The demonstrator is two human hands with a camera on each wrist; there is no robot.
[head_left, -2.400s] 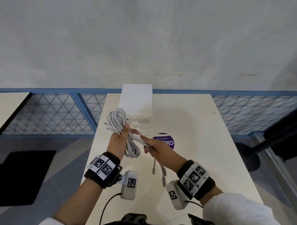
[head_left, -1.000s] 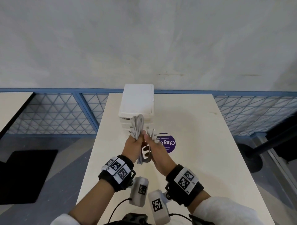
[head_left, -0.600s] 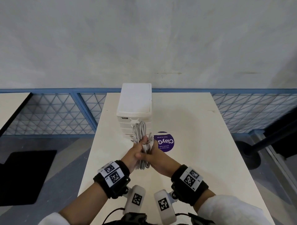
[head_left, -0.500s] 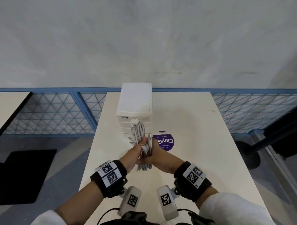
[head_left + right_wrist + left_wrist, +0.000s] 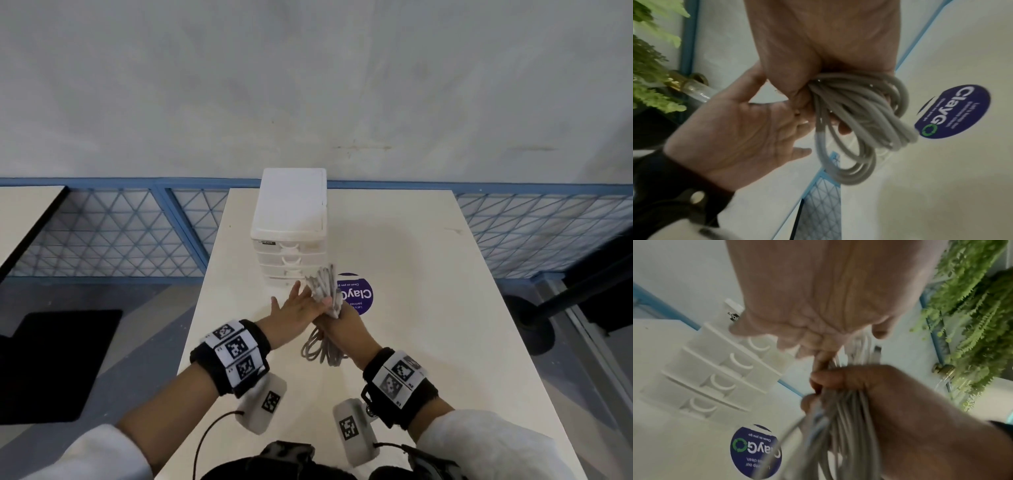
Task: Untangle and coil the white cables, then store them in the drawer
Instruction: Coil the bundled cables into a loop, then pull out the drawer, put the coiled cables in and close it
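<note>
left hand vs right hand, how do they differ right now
The left hand is open with fingers spread and straight; the right hand is curled tight. The left hand grips nothing; the right hand grips the coiled white cables alone. The left hand lies nearer the drawer unit, whose drawers all look closed; the right hand sits beside the purple sticker. Both wear black wristbands with printed markers and hover above the table.

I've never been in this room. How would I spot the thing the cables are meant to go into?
Find the pale table against the grey wall. At its far left stands a small white drawer unit, just beyond the left hand. It is the only boxy thing there, its stacked drawers all shut, beside a flat purple sticker.
</note>
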